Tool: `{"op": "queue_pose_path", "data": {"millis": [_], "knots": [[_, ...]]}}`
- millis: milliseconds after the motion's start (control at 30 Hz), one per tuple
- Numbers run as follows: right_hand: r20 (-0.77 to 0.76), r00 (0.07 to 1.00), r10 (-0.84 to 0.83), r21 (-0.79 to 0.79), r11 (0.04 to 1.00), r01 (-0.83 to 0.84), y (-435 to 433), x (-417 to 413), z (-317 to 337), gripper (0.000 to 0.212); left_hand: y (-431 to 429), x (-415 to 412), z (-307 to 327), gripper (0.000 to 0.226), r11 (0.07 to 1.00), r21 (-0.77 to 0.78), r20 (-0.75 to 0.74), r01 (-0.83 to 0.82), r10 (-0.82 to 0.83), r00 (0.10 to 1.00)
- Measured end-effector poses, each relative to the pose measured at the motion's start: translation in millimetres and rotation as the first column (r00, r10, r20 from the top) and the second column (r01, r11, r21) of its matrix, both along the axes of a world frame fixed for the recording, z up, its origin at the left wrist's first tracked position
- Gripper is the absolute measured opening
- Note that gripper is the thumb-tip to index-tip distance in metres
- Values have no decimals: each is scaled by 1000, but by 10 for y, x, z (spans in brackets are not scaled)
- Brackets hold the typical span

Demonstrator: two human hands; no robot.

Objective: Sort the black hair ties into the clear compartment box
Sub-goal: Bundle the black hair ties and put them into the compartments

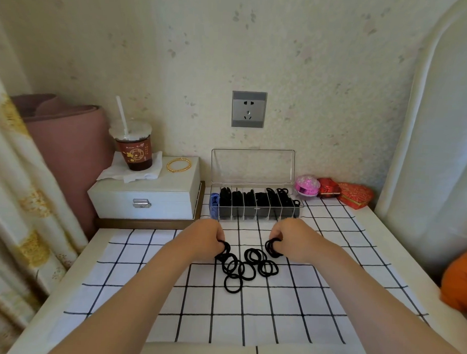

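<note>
black hair ties lie in a loose, overlapping pile at the centre of the frame, on a white cloth with a black grid spread over the pale worktop. both hands reach in from the bottom of the frame to the upper edge of the pile. the left hand has its fingers curled and pinches one tie at the pile's upper left. the right hand has its fingers curled too, holding a small bunch of ties at the pile's upper right. just above the hands, against the wall, stands the clear compartment box, its lid raised upright behind it. its narrow divided compartments already hold black ties, and a few ties hang over its right end. a small blue thing sits touching the box's left end. left of the box is a white case with a metal clasp; on top of it stand a cup with a straw on a tissue, and gold bangles beside it. right of the box are a pink round trinket and two red boxes. a grey wall socket is above the box, a patterned curtain fills the left edge, and something orange shows at the right edge
</note>
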State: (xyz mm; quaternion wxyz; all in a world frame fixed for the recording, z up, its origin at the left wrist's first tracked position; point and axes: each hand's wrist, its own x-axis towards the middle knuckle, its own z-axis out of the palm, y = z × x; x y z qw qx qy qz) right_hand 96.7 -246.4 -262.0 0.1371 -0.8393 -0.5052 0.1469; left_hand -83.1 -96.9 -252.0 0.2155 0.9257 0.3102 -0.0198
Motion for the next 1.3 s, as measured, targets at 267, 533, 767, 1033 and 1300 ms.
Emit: {"op": "queue_pose_path", "data": {"millis": [267, 533, 767, 1033, 1300], "knots": [[-277, 958, 77, 62, 996, -62, 53, -127, 170, 36, 126, -67, 80, 16, 944, -319, 184, -87, 152, 971], [71, 982, 173, -29, 985, -171, 157, -301, -1, 32, 75, -108, 22, 16, 893, -439, 196, -98, 202, 960], [50, 987, 156, -37, 987, -154, 177, -322, 27, 17, 69, -103, -65, 11, 844, -514, 235, -155, 312, 920], [-526, 850, -5, 289, 939, 185, 137, -342, 330, 18, -81, 11, -11, 12, 788, -600, 349, -140, 415, 840], [-509, 860, -40, 266, 943, 201, 176, -481, 298, 19, -194, 87, 37, 18, 548, -836, 285, -4, 441, 851]]}}
